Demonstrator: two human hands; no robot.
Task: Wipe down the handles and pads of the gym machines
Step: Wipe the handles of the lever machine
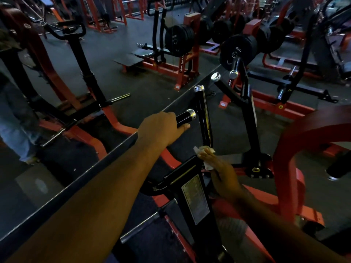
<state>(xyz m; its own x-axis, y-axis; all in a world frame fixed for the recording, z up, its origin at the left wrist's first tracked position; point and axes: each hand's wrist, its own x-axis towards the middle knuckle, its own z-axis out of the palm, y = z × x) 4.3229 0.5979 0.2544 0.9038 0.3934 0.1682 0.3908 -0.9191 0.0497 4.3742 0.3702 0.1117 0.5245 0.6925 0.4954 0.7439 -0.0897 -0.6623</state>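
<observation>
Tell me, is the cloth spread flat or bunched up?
Bunched up: the cloth sits crumpled in the right hand, pressed against the black bar.

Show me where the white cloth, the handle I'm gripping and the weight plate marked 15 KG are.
white cloth (206,158), head view, the crumpled middle under the right hand's fingers.
handle (185,117), head view, bare black grip.
weight plate (236,51), head view, its flat face.

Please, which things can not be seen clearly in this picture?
Head view:
- Grip: the part under the left hand is hidden.
- Cloth: mostly covered by the right hand; its size is unclear.
- Label: text too small and blurred.
- Plate: other markings unreadable in the dark.
</observation>
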